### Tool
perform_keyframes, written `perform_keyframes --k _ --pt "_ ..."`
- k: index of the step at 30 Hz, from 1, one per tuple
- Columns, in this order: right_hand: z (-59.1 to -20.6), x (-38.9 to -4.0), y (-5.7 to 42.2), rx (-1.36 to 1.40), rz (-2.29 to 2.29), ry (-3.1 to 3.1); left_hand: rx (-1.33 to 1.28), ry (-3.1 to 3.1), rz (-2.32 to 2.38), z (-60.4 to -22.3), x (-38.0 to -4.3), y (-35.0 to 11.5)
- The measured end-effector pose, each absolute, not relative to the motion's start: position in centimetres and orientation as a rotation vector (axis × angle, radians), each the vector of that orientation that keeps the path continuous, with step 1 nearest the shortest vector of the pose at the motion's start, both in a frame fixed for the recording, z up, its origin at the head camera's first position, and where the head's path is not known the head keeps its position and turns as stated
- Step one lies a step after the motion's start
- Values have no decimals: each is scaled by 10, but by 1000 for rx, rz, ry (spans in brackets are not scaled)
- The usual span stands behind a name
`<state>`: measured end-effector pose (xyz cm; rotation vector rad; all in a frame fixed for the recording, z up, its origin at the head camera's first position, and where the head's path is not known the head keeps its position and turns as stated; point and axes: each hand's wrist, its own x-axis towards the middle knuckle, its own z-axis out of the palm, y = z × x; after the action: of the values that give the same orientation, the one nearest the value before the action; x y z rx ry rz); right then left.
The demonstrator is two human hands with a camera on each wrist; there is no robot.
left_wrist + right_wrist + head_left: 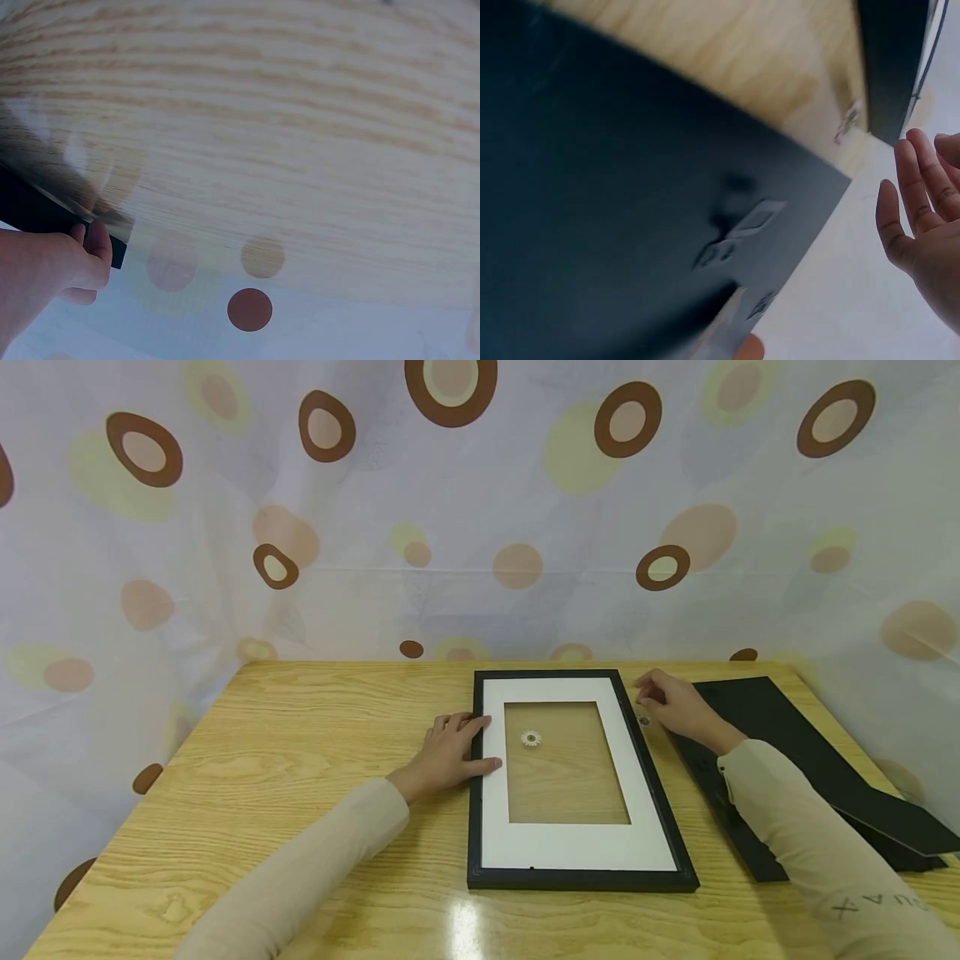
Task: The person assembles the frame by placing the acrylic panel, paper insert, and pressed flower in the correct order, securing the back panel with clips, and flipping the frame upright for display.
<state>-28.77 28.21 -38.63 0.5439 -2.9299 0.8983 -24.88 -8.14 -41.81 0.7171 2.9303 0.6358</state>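
Observation:
A black picture frame (583,880) with a white mat (577,847) lies flat on the table. Through the mat's window the wood grain shows, and a small white daisy (531,738) lies toward its upper left. My left hand (450,752) rests across the frame's left side, thumb and forefinger extended onto the mat. My right hand (678,706) hovers just past the frame's upper right side, its fingers loosely bent; the right wrist view shows nothing held in its relaxed fingers (911,180). Below it, a small pale flower-like piece (643,721) lies beside the frame.
A black backing board (765,718) lies to the right under my right forearm, with a black flap (911,818) near the table's right edge. Metal fittings (754,217) show on the board. A patterned curtain (480,510) hangs behind the wooden table (315,735).

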Motion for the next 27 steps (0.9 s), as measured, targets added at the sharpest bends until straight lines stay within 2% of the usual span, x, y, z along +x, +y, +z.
perform_keyframes --k 10,27 --pt "-396 -292 287 454 885 -2990 714 2926 642 -418 -249 -82" --pt "-406 -298 286 569 811 -2982 722 2923 658 -419 -249 -84"
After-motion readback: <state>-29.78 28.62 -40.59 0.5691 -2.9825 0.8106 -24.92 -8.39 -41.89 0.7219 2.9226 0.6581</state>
